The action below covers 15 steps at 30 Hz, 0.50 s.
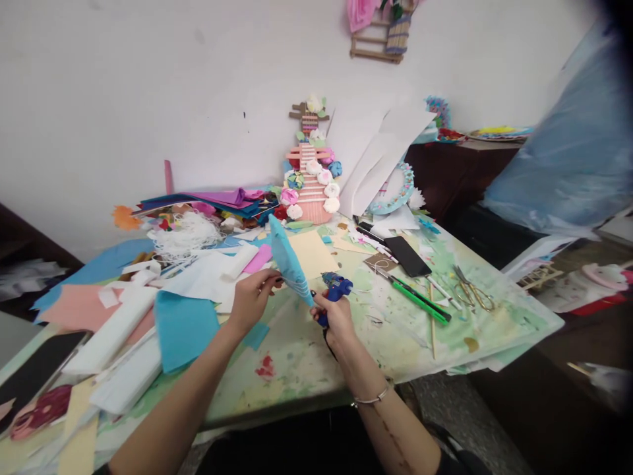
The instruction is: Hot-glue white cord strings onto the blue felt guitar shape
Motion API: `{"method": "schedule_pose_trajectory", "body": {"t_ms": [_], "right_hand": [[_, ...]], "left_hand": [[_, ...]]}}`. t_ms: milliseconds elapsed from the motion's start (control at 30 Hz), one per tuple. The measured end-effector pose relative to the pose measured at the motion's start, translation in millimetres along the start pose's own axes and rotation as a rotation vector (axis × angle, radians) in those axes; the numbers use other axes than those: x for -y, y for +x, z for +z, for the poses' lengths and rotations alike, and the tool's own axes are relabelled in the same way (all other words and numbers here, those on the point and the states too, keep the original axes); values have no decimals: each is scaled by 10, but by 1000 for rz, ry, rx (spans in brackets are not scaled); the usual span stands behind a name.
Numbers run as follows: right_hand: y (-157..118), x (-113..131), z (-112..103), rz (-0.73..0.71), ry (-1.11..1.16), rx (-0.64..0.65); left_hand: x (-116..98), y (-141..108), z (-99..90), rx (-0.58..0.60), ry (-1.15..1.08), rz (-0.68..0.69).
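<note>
A light-blue craft piece (288, 260) stands tilted above the table in front of me, with thin white lines across its lower part. My left hand (254, 297) is closed in a pinch at its left edge; what sits between the fingertips is too small to make out. In my right hand (336, 320) is a blue hot glue gun (337, 287), its nozzle pointing left toward the piece. The right thumb and fingertips also touch the lower end of the blue piece. Behind it lies a cream sheet (314, 254).
A guitar-shaped decoration (316, 204) with paper flowers leans on the wall. On the right lie a phone (408, 256), a green utility knife (420, 300) and scissors (472, 290). Leftward are white paper rolls (111, 333), a turquoise sheet (185, 330) and tangled white string (185, 236).
</note>
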State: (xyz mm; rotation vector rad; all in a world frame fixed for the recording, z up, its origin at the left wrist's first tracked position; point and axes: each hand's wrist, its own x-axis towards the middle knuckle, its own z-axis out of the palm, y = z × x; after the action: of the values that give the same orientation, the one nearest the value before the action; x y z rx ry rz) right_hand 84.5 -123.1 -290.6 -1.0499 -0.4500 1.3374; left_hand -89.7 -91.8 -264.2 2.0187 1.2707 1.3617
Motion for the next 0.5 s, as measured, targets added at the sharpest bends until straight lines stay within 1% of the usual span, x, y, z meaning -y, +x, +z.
{"method": "schedule_pose_trajectory", "body": {"t_ms": [100,167,200,267,367,433,500], "right_hand": [[31,27,-60,-100,1,-61],[53,83,-103,-159,51,-68],[59,122,-126,-182,106,-46],[58,215,-179,-210,238,41],[31,361,-276,-179,351,163],[3,426,-340,-144,376,192],[-38,432,-391,-123,398,192]], "left_hand": [[23,119,66,22,24,40],[29,188,116,40,44,71],[26,223,141,52,61,93],[2,297,195,89,106,152],[-59,428,298,138,176,243],[-95,525,381,155,212,274],[-113,618,464,193,250,281]]}}
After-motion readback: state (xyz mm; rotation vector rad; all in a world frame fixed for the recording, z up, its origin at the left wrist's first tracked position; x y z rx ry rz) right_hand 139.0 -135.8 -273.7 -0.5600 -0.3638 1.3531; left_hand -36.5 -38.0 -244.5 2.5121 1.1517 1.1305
